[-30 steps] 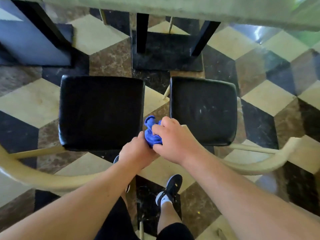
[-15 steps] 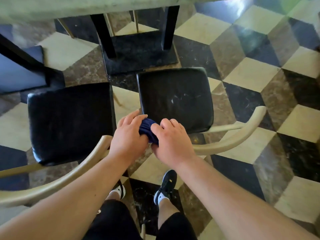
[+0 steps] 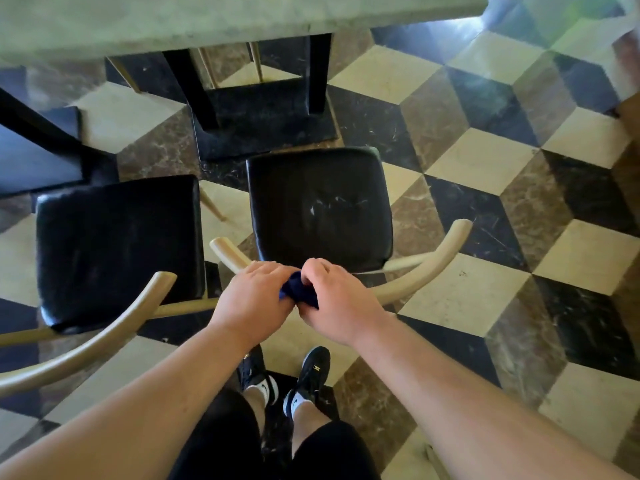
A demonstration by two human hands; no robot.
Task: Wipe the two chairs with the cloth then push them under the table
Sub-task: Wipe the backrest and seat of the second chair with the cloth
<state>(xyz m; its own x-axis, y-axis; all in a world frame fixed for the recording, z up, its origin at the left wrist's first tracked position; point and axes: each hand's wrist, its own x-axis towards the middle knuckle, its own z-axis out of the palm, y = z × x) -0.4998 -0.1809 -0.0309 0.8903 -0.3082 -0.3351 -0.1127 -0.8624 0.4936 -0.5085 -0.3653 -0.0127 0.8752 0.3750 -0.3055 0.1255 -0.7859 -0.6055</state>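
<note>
Two chairs with black padded seats and curved pale wooden backrests stand side by side before me. The left chair (image 3: 117, 244) sits a little nearer than the right chair (image 3: 318, 206), whose seat shows pale scuffs. A bunched dark blue cloth (image 3: 297, 290) is held between both hands, just above the right chair's backrest. My left hand (image 3: 254, 303) grips its left side and my right hand (image 3: 337, 299) pinches its right side. Most of the cloth is hidden by my fingers. The pale stone table (image 3: 207, 22) spans the top.
The table's black pedestal base (image 3: 263, 116) stands on the floor just beyond the right chair. Another dark base (image 3: 38, 150) is at the far left. The floor is patterned in cream, brown and black tiles. My two feet are right behind the chairs.
The view shifted right, so the right chair is now centred. Both hands moved with the cloth from the gap between the chairs to over the right chair's backrest, still bunching it.
</note>
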